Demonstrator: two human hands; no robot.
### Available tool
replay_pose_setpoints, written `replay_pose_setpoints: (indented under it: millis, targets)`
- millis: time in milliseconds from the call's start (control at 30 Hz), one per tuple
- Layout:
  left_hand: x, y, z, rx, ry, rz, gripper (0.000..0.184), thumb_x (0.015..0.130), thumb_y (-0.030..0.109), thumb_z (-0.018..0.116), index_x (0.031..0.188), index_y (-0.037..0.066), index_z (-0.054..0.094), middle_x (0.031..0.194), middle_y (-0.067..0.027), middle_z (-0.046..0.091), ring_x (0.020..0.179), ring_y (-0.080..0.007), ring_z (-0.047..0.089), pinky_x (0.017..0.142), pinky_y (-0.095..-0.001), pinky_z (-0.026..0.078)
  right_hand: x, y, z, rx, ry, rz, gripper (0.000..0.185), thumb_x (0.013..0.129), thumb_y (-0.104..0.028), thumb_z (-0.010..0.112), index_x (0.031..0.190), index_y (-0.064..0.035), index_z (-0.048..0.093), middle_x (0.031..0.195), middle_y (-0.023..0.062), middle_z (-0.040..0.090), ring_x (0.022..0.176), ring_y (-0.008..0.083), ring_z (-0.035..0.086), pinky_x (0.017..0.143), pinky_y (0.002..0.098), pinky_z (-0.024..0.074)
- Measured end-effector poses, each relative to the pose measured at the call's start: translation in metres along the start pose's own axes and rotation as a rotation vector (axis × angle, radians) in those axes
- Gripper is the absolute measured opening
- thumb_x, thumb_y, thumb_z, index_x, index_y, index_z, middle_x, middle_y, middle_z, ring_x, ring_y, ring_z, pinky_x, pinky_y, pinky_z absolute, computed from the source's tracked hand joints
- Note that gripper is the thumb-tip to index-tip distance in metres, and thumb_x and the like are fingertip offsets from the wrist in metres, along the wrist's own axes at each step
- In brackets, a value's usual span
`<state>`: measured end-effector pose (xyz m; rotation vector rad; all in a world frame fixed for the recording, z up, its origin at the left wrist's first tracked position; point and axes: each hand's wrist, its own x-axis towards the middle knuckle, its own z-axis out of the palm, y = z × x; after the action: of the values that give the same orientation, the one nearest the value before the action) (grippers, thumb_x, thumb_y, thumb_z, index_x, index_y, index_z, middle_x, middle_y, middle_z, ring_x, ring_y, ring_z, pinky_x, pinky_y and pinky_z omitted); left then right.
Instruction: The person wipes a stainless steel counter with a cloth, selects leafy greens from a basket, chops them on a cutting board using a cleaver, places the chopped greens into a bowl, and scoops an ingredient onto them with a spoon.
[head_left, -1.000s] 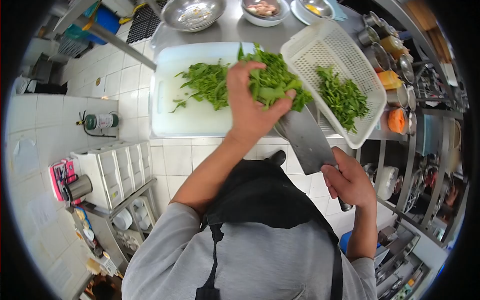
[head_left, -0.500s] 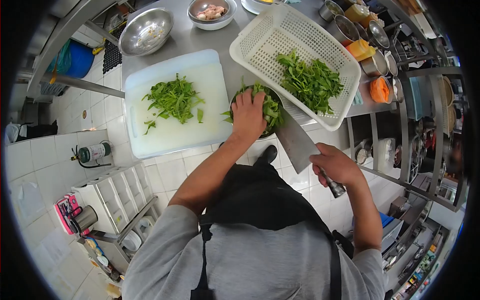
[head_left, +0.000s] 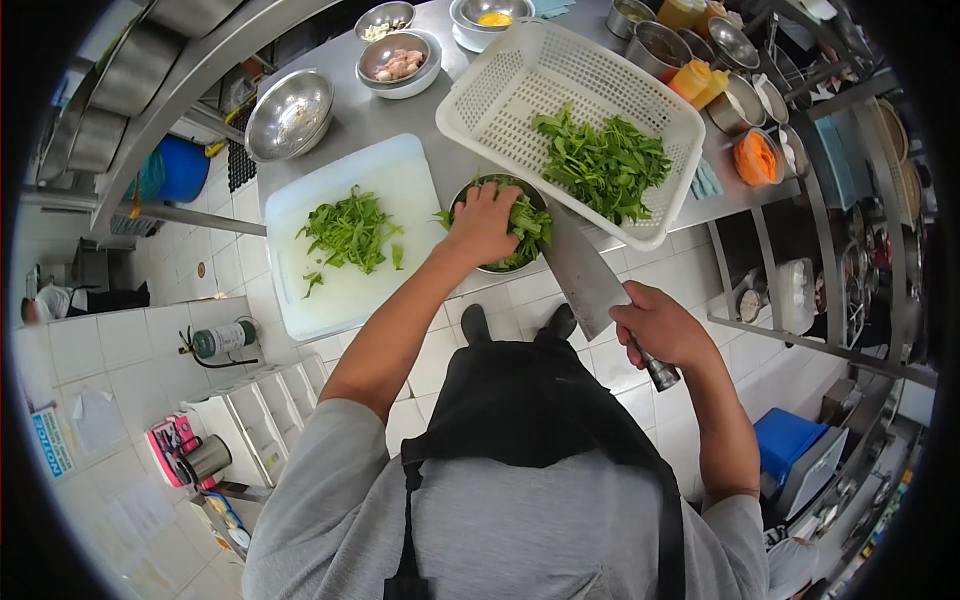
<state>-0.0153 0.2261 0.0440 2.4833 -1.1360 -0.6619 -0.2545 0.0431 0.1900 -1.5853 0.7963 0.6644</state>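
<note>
One steel counter (head_left: 362,118), tiled floor (head_left: 518,315); right hand (head_left: 662,325) round cleaver (head_left: 585,278), left hand (head_left: 484,228) on greens (head_left: 530,220), grip unclear

On the desk (head_left: 420,118) before you sits the cutting board (head_left: 395,170), with chopped leaves (head_left: 350,230) on it. Just to the board's right you have a container (head_left: 508,267) with cut greens (head_left: 527,226) inside; farther right, a basket (head_left: 490,118) holds leafy stems (head_left: 605,165). Behind the board stands a bowl (head_left: 285,110); behind and rightward, nested bowls (head_left: 420,85) hold meat (head_left: 402,64).
</note>
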Motion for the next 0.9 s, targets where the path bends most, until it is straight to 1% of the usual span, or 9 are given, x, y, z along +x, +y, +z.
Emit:
replay_pose_setpoints:
  millis: [33,67,267,367,467,600,700,800,900]
  targets:
    - [-0.003,0.0,-0.009,-0.02,-0.025,0.008,0.08,0.083,0.027,0.078,0.157,0.017,0.047,0.154,-0.024,0.047,0.143,-0.0461,0.043,0.119,-0.0603,0.037,0.002,0.0,0.001,-0.004,-0.004,-0.004,0.021,0.104,-0.018,0.058,0.099,0.0002,0.05,0.076,0.0096,0.061,0.052,0.0174,0.062,0.048,0.0357,0.051]
    - [-0.005,0.002,-0.017,0.002,-0.099,-0.021,0.09,0.085,0.033,0.079,0.165,0.019,0.04,0.167,-0.0272,0.036,0.152,-0.0489,0.036,0.122,-0.063,0.033,0.004,0.0,0.002,-0.011,-0.009,-0.008,0.021,0.104,-0.019,0.058,0.099,0.0004,0.05,0.077,0.0098,0.061,0.052,0.0175,0.062,0.048,0.0359,0.0514]
    - [-0.036,0.03,-0.006,0.194,0.095,-0.093,0.093,0.09,0.045,0.079,0.168,0.018,0.036,0.173,-0.0292,0.024,0.157,-0.0564,0.025,0.12,-0.0674,0.033,-0.003,-0.01,0.009,-0.085,0.027,-0.004,0.023,0.102,-0.02,0.058,0.1,0.0014,0.05,0.076,0.0115,0.062,0.053,0.0195,0.064,0.05,0.0375,0.0526]
    - [-0.045,0.033,0.002,0.146,0.214,-0.06,0.087,0.093,0.048,0.075,0.166,0.017,0.04,0.173,-0.0314,0.022,0.157,-0.0587,0.022,0.121,-0.0717,0.027,-0.018,-0.016,0.013,-0.178,0.096,-0.042,0.024,0.103,-0.02,0.057,0.1,0.0029,0.052,0.073,0.0126,0.062,0.052,0.0212,0.065,0.052,0.0392,0.0533]
    - [-0.049,0.043,0.005,0.022,0.361,-0.025,0.078,0.098,0.042,0.072,0.166,0.018,0.042,0.173,-0.0315,0.023,0.159,-0.0569,0.02,0.123,-0.0733,0.022,-0.033,-0.022,0.018,-0.298,0.167,-0.091,0.025,0.103,-0.02,0.057,0.101,0.0039,0.053,0.071,0.014,0.063,0.051,0.0228,0.066,0.054,0.0401,0.0533]
    - [-0.031,0.034,0.031,0.099,0.455,0.059,0.063,0.102,0.026,0.062,0.162,0.014,0.046,0.172,-0.0308,0.025,0.161,-0.0522,0.018,0.12,-0.0795,0.016,-0.041,-0.025,0.021,-0.229,0.18,-0.083,0.022,0.103,-0.019,0.059,0.101,0.0034,0.054,0.071,0.0147,0.063,0.051,0.0223,0.066,0.053,0.0394,0.0522]
    - [-0.038,0.028,0.033,0.124,0.476,0.009,0.064,0.102,0.026,0.062,0.162,0.012,0.045,0.172,-0.0292,0.026,0.161,-0.0513,0.018,0.12,-0.0784,0.017,-0.05,-0.028,0.023,-0.248,0.221,-0.089,0.021,0.103,-0.017,0.059,0.098,0.0023,0.052,0.07,0.0139,0.063,0.05,0.0216,0.065,0.051,0.0385,0.0508]
    - [-0.067,0.025,0.009,0.024,0.547,0.095,0.068,0.099,0.025,0.067,0.162,0.01,0.044,0.172,-0.0296,0.026,0.161,-0.0512,0.02,0.122,-0.0751,0.018,-0.054,-0.031,0.027,-0.217,0.228,-0.119,0.02,0.102,-0.013,0.06,0.093,-0.0004,0.048,0.069,0.01,0.06,0.049,0.0174,0.061,0.048,0.0343,0.0473]
    - [-0.105,0.001,-0.015,-0.126,0.605,0.087,0.071,0.097,0.022,0.071,0.161,0.01,0.046,0.172,-0.0293,0.026,0.161,-0.0513,0.022,0.125,-0.0686,0.02,-0.051,-0.037,0.028,-0.165,0.133,-0.109,0.015,0.102,-0.012,0.06,0.094,-0.0017,0.051,0.069,0.0072,0.059,0.049,0.0138,0.059,0.047,0.0316,0.0455]
